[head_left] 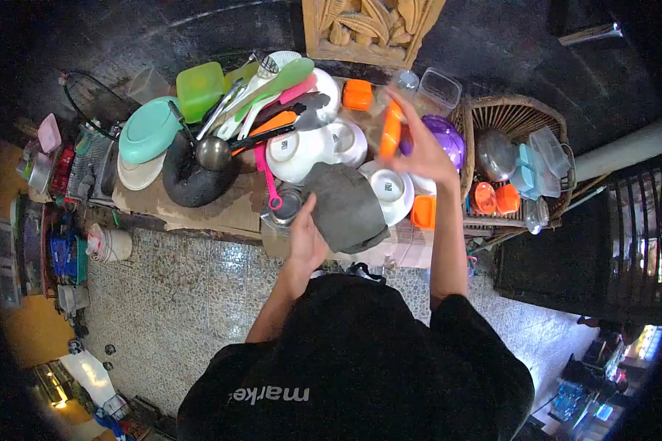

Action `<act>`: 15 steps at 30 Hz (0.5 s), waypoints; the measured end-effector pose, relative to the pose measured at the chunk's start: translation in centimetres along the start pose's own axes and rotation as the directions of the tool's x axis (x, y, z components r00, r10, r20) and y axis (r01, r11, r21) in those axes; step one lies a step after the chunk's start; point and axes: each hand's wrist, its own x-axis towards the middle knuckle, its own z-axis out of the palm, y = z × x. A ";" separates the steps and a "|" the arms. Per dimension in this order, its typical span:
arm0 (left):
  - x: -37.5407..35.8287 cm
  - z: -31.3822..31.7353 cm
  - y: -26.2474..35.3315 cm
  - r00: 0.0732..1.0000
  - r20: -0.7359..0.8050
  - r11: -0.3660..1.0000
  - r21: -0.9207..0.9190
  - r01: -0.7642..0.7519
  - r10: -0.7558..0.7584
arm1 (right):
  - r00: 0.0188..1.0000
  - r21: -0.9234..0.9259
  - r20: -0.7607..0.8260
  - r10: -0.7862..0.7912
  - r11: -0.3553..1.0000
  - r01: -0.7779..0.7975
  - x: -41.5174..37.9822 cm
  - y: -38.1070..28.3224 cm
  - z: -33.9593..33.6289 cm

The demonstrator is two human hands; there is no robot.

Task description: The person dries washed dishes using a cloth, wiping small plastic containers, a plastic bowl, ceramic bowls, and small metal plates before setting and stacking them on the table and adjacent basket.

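My left hand (308, 239) is closed on a dark grey cloth (343, 208), which hangs spread over the front of the table. My right hand (425, 153), raised to the right of it, grips a small orange plastic container (391, 129) seen side-on. Beneath and around the cloth lie upturned white bowls (387, 187). Two more orange containers rest near my right hand, one orange container (357, 95) behind and another orange container (423, 212) in front. A purple bowl (443, 141) sits partly hidden behind my right wrist.
Left of the hands, spatulas and other utensils (268, 99) lie piled over bowls, beside a ladle (214, 153), a black ring-shaped thing (191, 176) and a turquoise plate (149, 130). A wicker basket (518, 106) with plastic containers stands at the right. The table edge is close to my body.
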 end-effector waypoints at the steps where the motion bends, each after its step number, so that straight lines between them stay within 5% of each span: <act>1: 0.3 0.0 0.1 1.000 0.004 1.000 -0.014 0.000 0.000 | 0.998 0.341 0.041 0.048 0.938 -0.060 -1.9 -1.9 -0.1; 2: 0.5 0.1 0.0 1.000 0.007 1.000 -0.027 0.001 0.000 | 0.993 0.639 0.092 0.080 0.760 -0.120 -3.6 -3.2 0.1; 4: 0.7 0.7 -0.2 0.998 0.062 0.999 -0.037 0.014 -0.012 | 0.994 0.769 0.095 0.047 0.631 -0.103 -5.8 -4.3 1.7; 8: 0.9 1.7 -1.2 0.983 0.184 0.998 -0.058 -0.012 0.023 | 0.998 0.544 0.012 -0.066 0.838 0.049 -7.6 -4.4 4.6; 9: 1.0 1.6 -1.5 0.991 0.132 0.999 -0.045 -0.011 0.017 | 0.996 0.360 0.087 -0.005 0.933 -0.027 -8.2 -4.7 4.3; 15: 0.9 1.6 -2.1 0.991 0.129 0.999 -0.008 0.045 -0.043 | 0.992 0.049 0.078 0.103 0.993 -0.107 -10.1 -5.7 2.8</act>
